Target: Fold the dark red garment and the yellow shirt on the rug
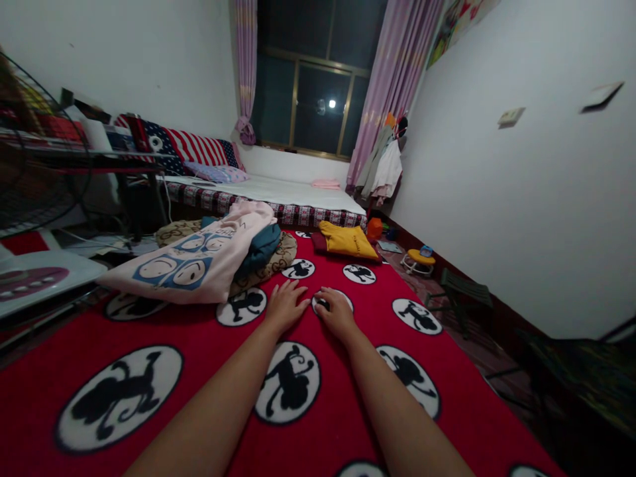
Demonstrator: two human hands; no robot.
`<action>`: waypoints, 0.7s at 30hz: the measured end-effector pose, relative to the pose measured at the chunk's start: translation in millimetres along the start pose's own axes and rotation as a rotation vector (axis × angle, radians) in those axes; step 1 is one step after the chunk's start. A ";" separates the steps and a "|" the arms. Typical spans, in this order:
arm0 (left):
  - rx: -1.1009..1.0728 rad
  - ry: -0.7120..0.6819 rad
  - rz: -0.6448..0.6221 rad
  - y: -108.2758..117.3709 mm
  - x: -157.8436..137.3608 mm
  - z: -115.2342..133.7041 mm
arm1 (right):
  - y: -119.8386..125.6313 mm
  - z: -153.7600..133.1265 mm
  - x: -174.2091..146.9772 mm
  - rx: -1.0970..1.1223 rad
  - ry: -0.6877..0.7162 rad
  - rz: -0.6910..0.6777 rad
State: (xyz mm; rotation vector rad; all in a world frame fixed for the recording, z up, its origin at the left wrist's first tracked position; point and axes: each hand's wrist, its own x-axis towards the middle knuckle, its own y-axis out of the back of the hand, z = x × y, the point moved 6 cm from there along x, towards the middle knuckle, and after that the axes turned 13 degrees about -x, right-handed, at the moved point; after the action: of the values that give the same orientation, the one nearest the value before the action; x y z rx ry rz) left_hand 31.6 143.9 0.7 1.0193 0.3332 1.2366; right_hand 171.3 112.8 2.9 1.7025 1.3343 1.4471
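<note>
Both arms reach forward over a red blanket [209,371] printed with black monkeys in white circles. My left hand [287,306] lies on the blanket with its fingers spread, holding nothing. Beside it, a hand's width away, my right hand [335,310] rests with fingers slightly bent and apart, also holding nothing. Left of my left hand is a pale pink printed garment [199,258] with blue cartoon faces, heaped over a teal cloth [258,250] and a tan patterned cloth [285,255]. Beyond my right hand sits a folded yellow and maroon garment [348,240].
At the far end stands a bed [283,192] with a flag-patterned cushion [199,147]. A fan [40,152] and a cluttered desk [114,159] are at left. To the right are a small yellow stool [420,258], a dark folding stool [464,291] and hanging clothes [387,165].
</note>
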 end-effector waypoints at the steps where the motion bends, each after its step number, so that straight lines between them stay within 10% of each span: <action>1: -0.003 -0.001 0.000 0.3 -0.1 0.1 | 0.1 -0.2 0.0 0.000 0.003 0.000; 21: -0.020 -0.010 0.010 3.0 -1.6 1.6 | -2.7 2.1 1.7 0.001 0.007 -0.011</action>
State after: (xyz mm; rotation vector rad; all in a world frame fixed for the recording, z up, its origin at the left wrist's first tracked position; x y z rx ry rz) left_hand 30.4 141.8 3.4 1.0109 0.3081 1.2414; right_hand 172.2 115.8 0.7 1.6893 1.3473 1.4477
